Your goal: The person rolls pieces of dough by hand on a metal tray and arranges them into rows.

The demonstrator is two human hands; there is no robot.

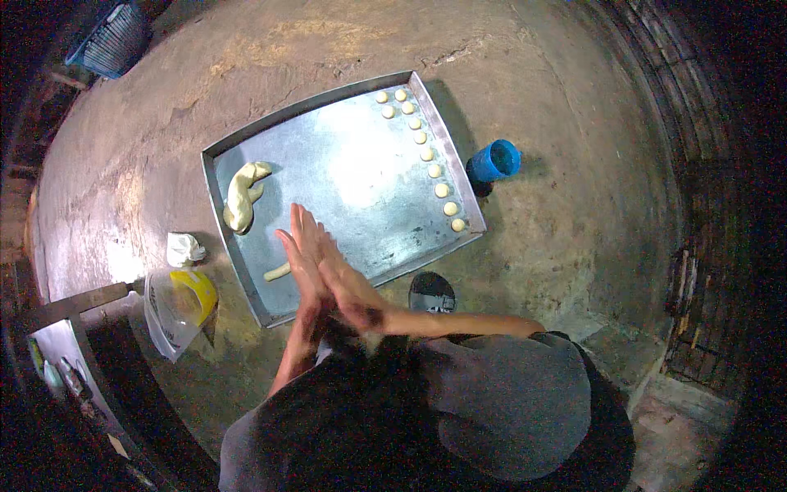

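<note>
My left hand [305, 277] and my right hand [348, 289] are pressed palm to palm above the near edge of a shallow square metal tray [311, 168]. Their fingers are straight and point away from me; whatever lies between the palms is hidden. Just left of the hands, a short strip of pale dough [277, 272] rests on the tray. Farther off, by the left wall, lies a larger folded lump of dough [242, 197]. Several small round dough balls [434, 170] form a line along the right side, with a few grouped at the far corner.
A blue cup [497, 160] stands on the concrete floor [566, 213] right of the tray. Left of it are a crumpled white bag [185, 248] and a clear-and-yellow plastic bag [190, 299]. A shoe [432, 293] is at the near edge. A blue basket [112, 41] sits far left.
</note>
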